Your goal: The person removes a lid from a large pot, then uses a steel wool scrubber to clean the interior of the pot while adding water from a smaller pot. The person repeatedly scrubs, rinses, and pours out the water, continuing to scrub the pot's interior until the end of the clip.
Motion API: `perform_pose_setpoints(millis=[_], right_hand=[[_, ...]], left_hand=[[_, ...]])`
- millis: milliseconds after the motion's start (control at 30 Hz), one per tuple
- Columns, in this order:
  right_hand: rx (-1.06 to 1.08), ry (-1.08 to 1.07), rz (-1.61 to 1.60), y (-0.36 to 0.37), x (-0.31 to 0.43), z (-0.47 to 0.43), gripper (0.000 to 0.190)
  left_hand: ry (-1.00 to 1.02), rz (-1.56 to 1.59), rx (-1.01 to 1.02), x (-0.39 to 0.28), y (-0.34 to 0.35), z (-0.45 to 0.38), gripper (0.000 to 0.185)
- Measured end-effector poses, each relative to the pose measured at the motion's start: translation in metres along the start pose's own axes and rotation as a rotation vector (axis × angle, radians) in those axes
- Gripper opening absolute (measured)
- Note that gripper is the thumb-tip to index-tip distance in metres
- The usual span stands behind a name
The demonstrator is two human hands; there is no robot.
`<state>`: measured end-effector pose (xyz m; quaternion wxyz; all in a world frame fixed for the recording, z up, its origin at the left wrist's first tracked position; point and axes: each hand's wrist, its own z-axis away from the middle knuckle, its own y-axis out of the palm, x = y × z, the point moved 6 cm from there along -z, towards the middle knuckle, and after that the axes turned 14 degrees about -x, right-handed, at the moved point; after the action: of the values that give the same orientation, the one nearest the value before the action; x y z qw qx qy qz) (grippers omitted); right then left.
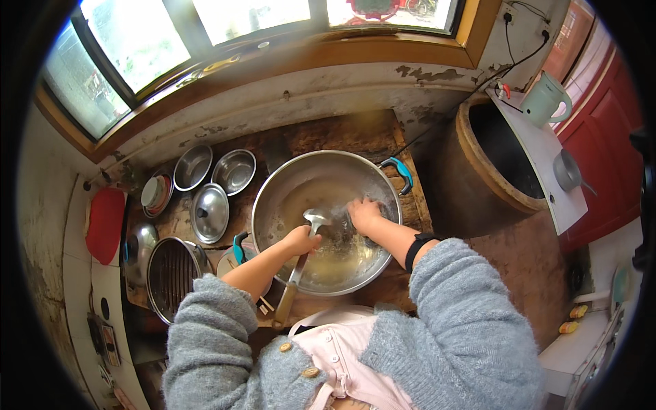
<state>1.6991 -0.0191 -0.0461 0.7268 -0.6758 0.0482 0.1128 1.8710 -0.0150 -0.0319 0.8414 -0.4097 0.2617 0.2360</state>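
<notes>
In front of me sits a large metal wok [287, 179] with cloudy water [333, 269] in its bottom. My left hand [301, 241] is closed around the shaft of a metal wok spatula [319, 217]. Its head is over the water, and its wooden handle [286, 306] reaches past the near rim toward my body. Inside the wok, my right hand [365, 215] is down against the right side of the bowl. Its fingertips are partly hidden by glare and water, so whether they hold something is unclear. Blue-and-black handles [402, 175] stick out from the wok's rim.
Left on the wooden table [338, 130] are metal basins [234, 171], a pot lid [210, 212] and a deep pot [171, 277]. Chopsticks [265, 306] lie near the wok's left edge. A big earthenware vat [464, 133] stands right, partly covered by a white board [551, 154] holding a green jug [547, 100].
</notes>
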Motion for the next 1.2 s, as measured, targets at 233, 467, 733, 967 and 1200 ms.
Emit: perform_pose_setpoints(millis=[233,467,733,967,1200], right_hand=[[0.126,-0.328,-0.122,0.007,0.025,0.014,0.034],[-0.292,0.12,-1.08,-0.065,-0.018,-0.015,0.036],[-0.989,-0.378,-0.609,-0.166,0.064,0.083,0.04],[-0.272,-0.1,-0.87,-0.095,0.041,0.004,0.035],[0.021,-0.066,-0.238,-0.028,0.031,0.014,0.047]], left_hand=[[-0.192,0.645,0.036,-0.008,0.011,0.012,0.017],[0.248,0.24,-0.264,-0.021,-0.041,0.077,0.028],[0.371,0.068,-0.461,-0.018,-0.049,0.092,0.023],[0.39,0.107,-0.517,-0.009,-0.056,0.117,0.03],[0.434,0.369,-0.45,0.016,-0.07,0.132,0.021]])
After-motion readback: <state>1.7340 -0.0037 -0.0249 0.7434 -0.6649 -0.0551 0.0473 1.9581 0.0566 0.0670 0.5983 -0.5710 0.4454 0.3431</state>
